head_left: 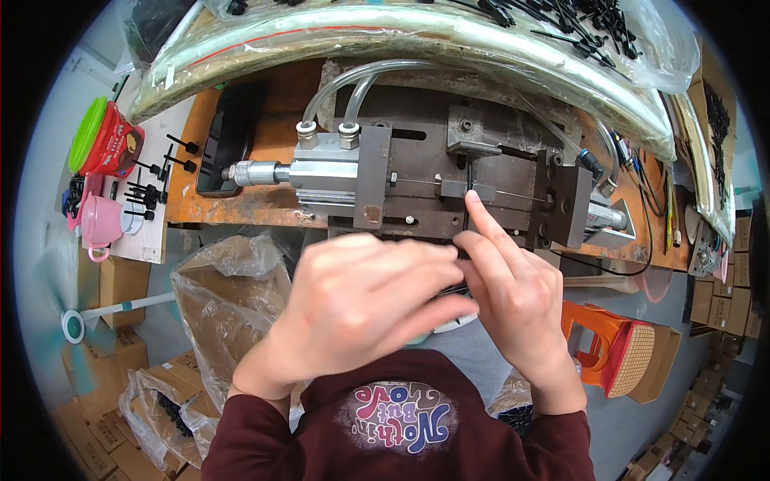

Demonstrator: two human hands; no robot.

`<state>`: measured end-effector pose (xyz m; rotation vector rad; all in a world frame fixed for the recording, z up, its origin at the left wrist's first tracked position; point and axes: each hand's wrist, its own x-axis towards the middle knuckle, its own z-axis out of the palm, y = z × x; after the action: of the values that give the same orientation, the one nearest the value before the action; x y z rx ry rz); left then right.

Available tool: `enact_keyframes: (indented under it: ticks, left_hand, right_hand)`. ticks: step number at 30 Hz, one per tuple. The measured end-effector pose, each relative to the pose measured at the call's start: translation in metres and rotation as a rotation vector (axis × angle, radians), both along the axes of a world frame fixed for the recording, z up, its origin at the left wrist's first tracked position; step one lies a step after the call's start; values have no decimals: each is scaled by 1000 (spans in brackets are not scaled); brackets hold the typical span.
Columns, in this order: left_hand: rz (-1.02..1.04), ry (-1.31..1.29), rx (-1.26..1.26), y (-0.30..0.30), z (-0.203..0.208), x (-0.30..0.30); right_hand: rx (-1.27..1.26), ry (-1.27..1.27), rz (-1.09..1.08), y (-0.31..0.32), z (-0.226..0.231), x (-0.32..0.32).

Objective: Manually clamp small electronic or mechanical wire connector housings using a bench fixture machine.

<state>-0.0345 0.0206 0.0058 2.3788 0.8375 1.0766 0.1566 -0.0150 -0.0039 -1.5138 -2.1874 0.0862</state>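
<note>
On the workbench stands a dark metal clamping fixture (497, 186) with a small grey block at its middle. A thin black rod (470, 172) lies across that block, its far end under a bracket. My right hand (517, 293) holds the rod's near end between thumb and curled fingers, which hide most of that end. Its index finger is stretched along the rod, with the tip at the block. My left hand (361, 301), smeared by motion, is beside the right one. Its fingers reach toward the rod's near end, thumb apart, and I see nothing held in it.
A silver air cylinder (323, 180) with clear hoses is left of the fixture. Black parts (144, 195), a pink mug (102, 222) and a red tub (112, 144) stand at the left. An orange stool (597, 345) is lower right; a fan (72, 325) is lower left.
</note>
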Motion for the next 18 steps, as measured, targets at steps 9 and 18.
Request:
enact_keyframes:
  ticks: [9, 18]
  left_hand:
    - [155, -154, 411, 97, 39, 31]
    - [352, 227, 361, 183, 56, 90]
  right_hand:
    - [-82, -146, -3, 3, 11, -2]
    - [84, 205, -257, 79, 90, 49]
